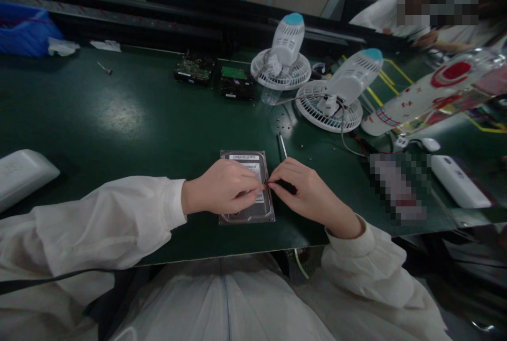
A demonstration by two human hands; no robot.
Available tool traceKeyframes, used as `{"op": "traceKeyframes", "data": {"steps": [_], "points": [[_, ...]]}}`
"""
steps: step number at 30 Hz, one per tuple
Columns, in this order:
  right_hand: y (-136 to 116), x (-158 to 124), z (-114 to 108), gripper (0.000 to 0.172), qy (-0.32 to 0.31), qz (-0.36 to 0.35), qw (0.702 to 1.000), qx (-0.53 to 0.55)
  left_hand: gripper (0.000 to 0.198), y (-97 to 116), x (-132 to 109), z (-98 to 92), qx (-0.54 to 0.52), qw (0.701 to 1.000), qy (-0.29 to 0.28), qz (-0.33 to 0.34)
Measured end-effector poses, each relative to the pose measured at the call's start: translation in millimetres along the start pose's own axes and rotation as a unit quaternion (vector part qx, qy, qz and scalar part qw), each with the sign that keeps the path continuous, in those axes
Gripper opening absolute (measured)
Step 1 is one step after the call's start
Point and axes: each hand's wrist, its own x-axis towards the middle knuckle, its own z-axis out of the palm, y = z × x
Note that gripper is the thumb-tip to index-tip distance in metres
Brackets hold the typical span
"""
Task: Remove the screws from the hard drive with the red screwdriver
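Observation:
A silver hard drive [247, 217] with a white label lies flat on the green table near its front edge. Over the drive's upper face is my left hand [225, 187], its thumb and forefinger pinched together by the right side. My right hand [303, 188] is pinched too, its fingertips meeting my left ones at that side. Whatever sits between the fingertips is too small to make out. Beyond my right hand the metal shaft of a screwdriver [282, 145] sticks out; I cannot tell whether it lies on the table or is tucked in that hand.
Small screws [301, 145] are scattered right of the drive. Two drives with circuit boards, one a dark drive [194, 69], lie farther back. Two white fans, the nearer fan [336, 98] with a cable, stand back right. A blue bin [27, 29] is far left. A person's hand [425, 40] shows far right.

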Motion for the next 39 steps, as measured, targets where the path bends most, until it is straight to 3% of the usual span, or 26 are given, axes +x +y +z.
{"op": "traceKeyframes", "data": {"steps": [14, 17, 20, 25, 32, 39], "points": [[0, 0, -7, 0.015, 0.008, 0.016, 1.000, -0.023, 0.033, -1, 0, -0.5, 0.001, 1.000, 0.000, 0.005], [-2, -6, -14, 0.021, 0.052, 0.084, 0.993, -0.071, 0.032, -1, -1, -0.3, 0.004, 1.000, 0.006, 0.007], [-10, -16, -10, 0.027, 0.098, 0.204, 0.964, -0.139, 0.033, -1, -1, 0.2, 0.003, 1.000, 0.010, 0.012], [-30, -30, 13, 0.035, 0.067, 0.325, 0.923, -0.194, 0.032, 1, -2, 0.6, 0.029, 0.998, 0.028, 0.045], [-25, -33, 12, 0.049, 0.047, 0.369, 0.909, -0.189, 0.029, 2, -2, 2.1, 0.050, 0.996, 0.031, 0.060], [-14, -29, -14, 0.044, 0.131, 0.360, 0.904, -0.189, 0.030, 11, -2, -3.1, 0.103, 0.991, -0.040, 0.077]]}}
